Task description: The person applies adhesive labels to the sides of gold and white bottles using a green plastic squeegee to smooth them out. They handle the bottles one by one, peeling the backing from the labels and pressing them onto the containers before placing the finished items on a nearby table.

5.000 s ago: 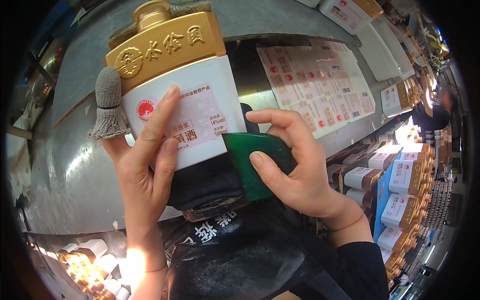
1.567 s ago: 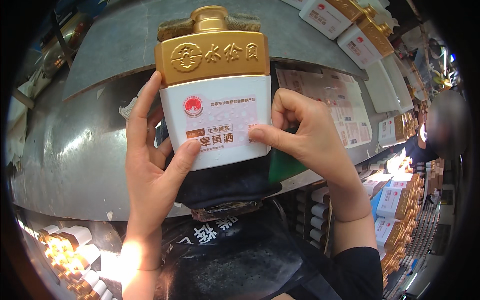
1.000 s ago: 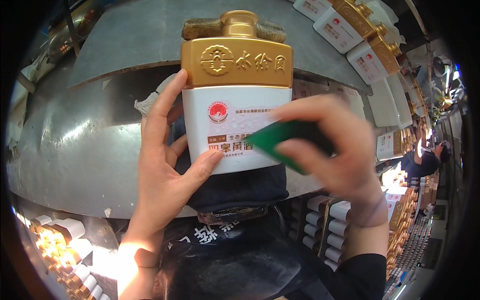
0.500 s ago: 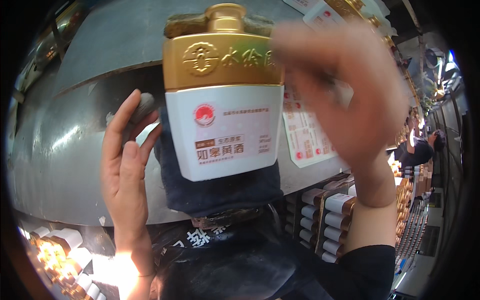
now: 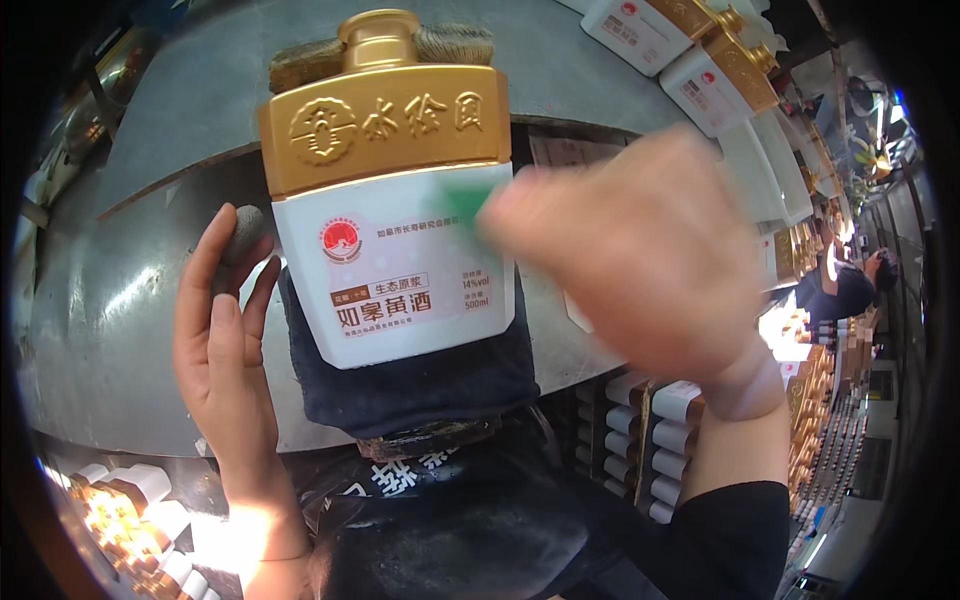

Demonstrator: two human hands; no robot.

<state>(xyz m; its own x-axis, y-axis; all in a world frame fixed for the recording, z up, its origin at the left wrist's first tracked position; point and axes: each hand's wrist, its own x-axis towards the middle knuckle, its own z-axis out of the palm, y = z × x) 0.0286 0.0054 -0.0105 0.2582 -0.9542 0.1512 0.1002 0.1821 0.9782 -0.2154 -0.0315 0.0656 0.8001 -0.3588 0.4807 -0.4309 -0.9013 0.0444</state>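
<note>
A flat-sided bottle [image 5: 400, 250] with a gold shoulder and neck and a white body lies label side up on a dark cloth-padded rest [image 5: 420, 390]. My right hand [image 5: 640, 250], blurred by motion, is over its right side. From its closed fingers a flat green scraper [image 5: 470, 205], also smeared, reaches onto the white face and covers part of the print. To the left of the bottle, apart from it, my left hand [image 5: 225, 340] is raised. Its fingers curl around a rounded grey piece [image 5: 247, 232], whose lower part they hide.
A wooden block [image 5: 455, 43] backs the bottle's neck on the metal table [image 5: 230, 50]. Similar bottles [image 5: 650, 35] lie at the far right. Rows of them [image 5: 670, 430] stand below the table's right edge, and more [image 5: 140, 490] at lower left. A person [image 5: 840, 285] is farther right.
The bottle, its rest and my left hand appear farther left in the view. My right hand has come lower, and the green scraper now shows on the white face.
</note>
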